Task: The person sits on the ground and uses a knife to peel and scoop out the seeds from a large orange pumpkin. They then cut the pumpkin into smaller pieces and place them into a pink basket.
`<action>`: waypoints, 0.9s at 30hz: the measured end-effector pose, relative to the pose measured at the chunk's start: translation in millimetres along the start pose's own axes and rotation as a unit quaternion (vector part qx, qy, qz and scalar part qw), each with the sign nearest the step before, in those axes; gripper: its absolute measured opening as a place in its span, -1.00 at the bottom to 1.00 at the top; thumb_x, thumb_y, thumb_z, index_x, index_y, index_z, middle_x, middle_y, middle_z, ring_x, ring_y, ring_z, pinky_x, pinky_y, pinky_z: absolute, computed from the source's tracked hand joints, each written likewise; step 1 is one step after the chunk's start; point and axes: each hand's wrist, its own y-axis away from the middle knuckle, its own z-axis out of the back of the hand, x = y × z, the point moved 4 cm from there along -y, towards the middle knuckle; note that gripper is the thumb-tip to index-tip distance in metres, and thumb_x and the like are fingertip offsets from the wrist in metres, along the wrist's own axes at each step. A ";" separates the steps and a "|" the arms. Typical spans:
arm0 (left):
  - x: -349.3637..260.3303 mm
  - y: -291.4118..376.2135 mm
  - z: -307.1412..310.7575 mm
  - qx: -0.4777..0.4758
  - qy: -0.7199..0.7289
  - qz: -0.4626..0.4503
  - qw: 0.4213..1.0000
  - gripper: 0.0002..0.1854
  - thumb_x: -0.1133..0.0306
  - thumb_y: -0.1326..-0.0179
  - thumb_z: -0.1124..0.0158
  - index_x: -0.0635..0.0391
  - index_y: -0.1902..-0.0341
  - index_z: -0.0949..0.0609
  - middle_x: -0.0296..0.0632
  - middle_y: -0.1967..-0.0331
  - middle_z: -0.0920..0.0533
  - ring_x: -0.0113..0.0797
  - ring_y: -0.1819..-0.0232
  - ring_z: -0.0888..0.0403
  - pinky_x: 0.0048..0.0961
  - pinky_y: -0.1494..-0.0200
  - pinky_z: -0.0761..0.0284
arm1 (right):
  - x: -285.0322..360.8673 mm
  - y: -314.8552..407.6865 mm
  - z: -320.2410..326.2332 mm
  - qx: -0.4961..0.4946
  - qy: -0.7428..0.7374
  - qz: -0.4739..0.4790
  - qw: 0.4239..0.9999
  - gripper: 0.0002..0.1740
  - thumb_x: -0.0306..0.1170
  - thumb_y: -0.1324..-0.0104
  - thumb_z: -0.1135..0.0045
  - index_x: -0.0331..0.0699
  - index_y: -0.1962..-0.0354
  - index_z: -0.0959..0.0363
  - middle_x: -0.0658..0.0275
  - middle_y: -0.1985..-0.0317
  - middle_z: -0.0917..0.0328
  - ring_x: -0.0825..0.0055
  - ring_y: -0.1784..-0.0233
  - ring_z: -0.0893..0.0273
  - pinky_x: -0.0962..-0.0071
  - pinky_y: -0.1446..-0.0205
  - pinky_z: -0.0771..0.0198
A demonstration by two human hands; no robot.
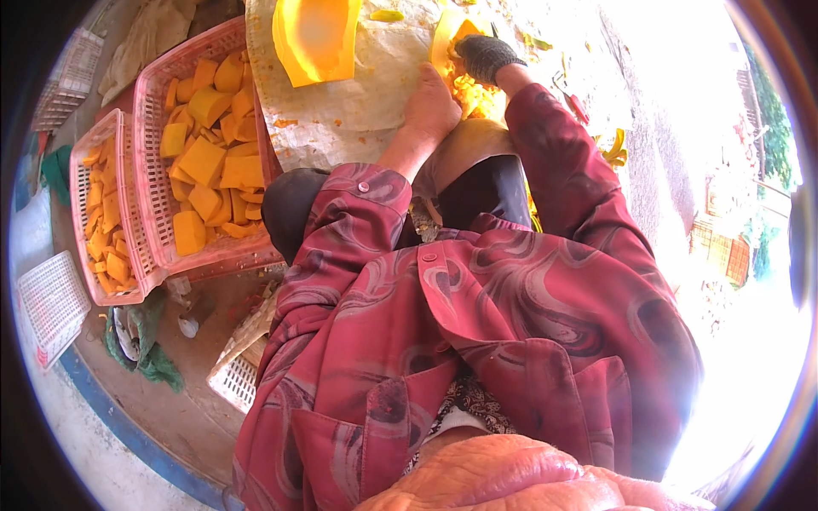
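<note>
My bare left hand [432,103] grips the near left side of a hollowed pumpkin piece [442,46]. In a dark knitted glove, my right hand [487,57] is closed at the opposite side of that piece; a small dark tip shows beyond the glove, and the tool it belongs to is hidden. Stringy orange pumpkin pulp [476,96] lies between my hands, above my knee. Another large pumpkin piece [315,41], its hollow facing up, rests on the pale sheet [377,96] to the left.
A large pink plastic crate [153,223] of pumpkin chunks [208,163] stands at left, beside a smaller pink basket [83,255] of smaller pieces. Farther out are a white basket [54,300] and a green cloth [153,358]. A red-handled object [578,108] lies right of my right forearm.
</note>
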 end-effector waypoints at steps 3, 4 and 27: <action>-5.5 3.9 4.1 0.003 0.018 0.024 1.000 -0.38 0.36 -0.09 -0.19 0.39 -0.13 -0.17 0.37 0.17 -0.57 0.35 0.14 -0.56 0.05 0.06 -0.47 | 13.0 19.6 -6.8 -0.048 -0.007 0.027 0.998 -0.68 -0.21 -0.30 -0.01 -0.25 0.24 -0.61 0.03 0.22 -0.62 0.06 0.11 -0.58 0.15 0.05 -0.46; -5.8 5.3 5.7 0.011 0.026 0.038 0.999 -0.38 0.37 -0.08 -0.20 0.38 -0.13 -0.16 0.38 0.18 -0.57 0.35 0.14 -0.56 0.06 0.06 -0.47 | 13.1 20.4 -9.3 -0.029 -0.033 -0.003 0.999 -0.65 -0.15 -0.32 0.01 -0.24 0.22 -0.60 0.04 0.18 -0.61 0.07 0.08 -0.57 0.16 0.03 -0.45; -2.0 1.2 0.7 0.051 0.028 0.045 0.997 -0.14 0.30 -0.08 -0.16 0.53 -0.34 0.00 0.37 0.07 -0.56 0.26 0.04 -0.57 -0.05 -0.05 -0.47 | -7.3 31.5 -16.2 -0.103 -0.065 0.094 0.988 -0.72 -0.33 -0.22 -0.05 -0.08 0.12 -0.59 0.23 0.16 -0.63 0.32 0.10 -0.62 0.29 0.04 -0.50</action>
